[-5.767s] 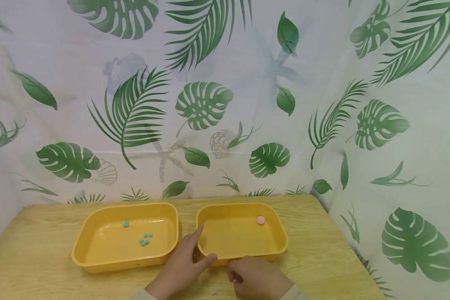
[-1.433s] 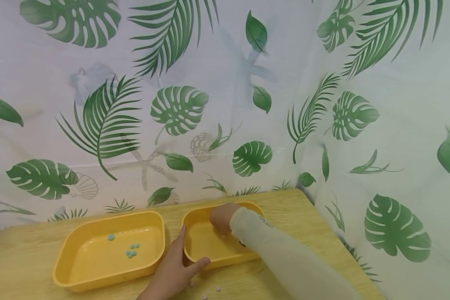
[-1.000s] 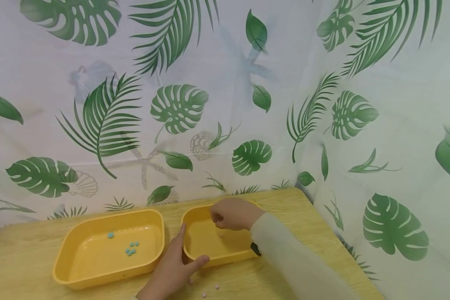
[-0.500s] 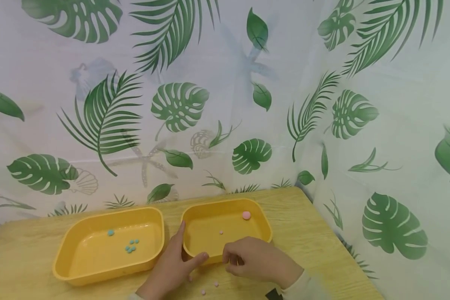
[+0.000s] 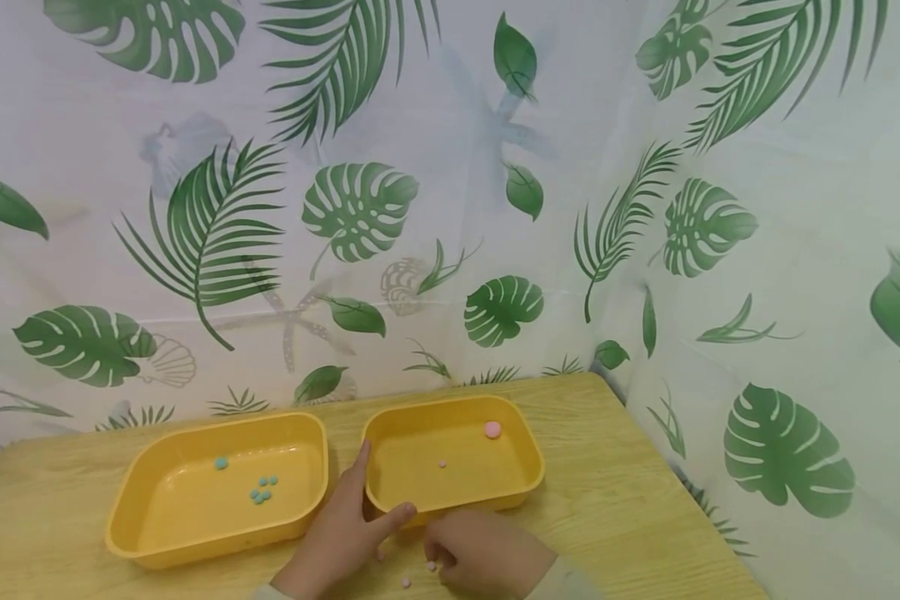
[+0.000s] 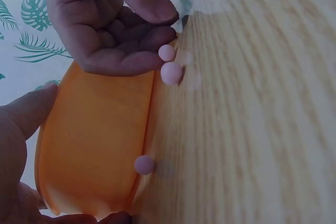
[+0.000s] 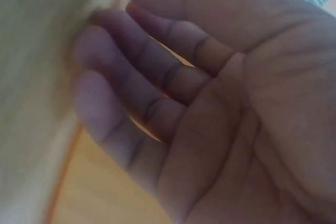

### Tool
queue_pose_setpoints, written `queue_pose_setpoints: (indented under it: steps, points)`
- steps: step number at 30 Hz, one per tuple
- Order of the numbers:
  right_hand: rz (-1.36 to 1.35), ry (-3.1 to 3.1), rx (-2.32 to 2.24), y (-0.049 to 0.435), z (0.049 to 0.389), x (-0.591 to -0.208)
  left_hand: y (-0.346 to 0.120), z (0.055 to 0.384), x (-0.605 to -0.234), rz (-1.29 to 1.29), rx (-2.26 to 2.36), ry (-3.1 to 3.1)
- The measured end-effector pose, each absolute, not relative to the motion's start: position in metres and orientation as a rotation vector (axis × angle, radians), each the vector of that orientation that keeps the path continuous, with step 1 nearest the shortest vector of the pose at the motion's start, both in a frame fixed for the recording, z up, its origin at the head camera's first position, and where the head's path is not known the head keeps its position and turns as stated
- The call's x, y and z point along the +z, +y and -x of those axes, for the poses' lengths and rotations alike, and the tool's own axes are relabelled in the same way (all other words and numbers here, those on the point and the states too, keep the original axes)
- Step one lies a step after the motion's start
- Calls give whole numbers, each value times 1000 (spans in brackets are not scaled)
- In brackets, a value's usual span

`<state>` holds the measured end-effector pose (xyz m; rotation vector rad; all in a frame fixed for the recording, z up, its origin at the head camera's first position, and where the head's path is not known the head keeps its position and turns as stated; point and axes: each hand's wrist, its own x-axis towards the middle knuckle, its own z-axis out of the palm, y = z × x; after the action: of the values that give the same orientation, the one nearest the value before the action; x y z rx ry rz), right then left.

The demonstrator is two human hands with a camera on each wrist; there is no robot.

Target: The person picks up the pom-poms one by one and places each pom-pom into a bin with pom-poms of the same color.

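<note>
My left hand (image 5: 342, 523) rests with spread thumb and fingers around the left front corner of the right yellow tray (image 5: 461, 502), touching its walls. That tray holds a larger pink round piece (image 5: 492, 429) and a small pink ball (image 5: 442, 464). On the table before it lie three small pink balls, one of them the front ball (image 5: 407, 582). My right hand (image 5: 487, 550) is low over the table, fingers loosely curled, fingertips right beside the nearest pink ball (image 6: 167, 52). Nothing shows between its thumb and fingers in the right wrist view.
To the left stands another yellow tray (image 5: 217, 550), with several small blue-green balls (image 5: 261, 495) and a larger blue-green piece (image 5: 221, 463) inside. Both trays stand on a wood-grain table (image 5: 607, 467). Behind and to the right hangs a leaf-patterned sheet (image 5: 435, 208).
My right hand reached into the right tray, left a small pink ball there, and moved back to the pink balls on the table. My left hand stays at the tray's corner.
</note>
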<state>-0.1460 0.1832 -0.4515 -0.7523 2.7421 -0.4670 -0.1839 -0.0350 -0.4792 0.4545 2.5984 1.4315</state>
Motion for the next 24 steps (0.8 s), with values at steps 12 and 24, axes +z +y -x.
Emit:
queue_pose_setpoints:
  steps: [12,24]
  points:
    - [732,2715,-444,177,146,-458,-35,183,-478,-459,1455,2527]
    - [710,2669,-605,179,143,-453,-36,183,-477,-446,1466,2504]
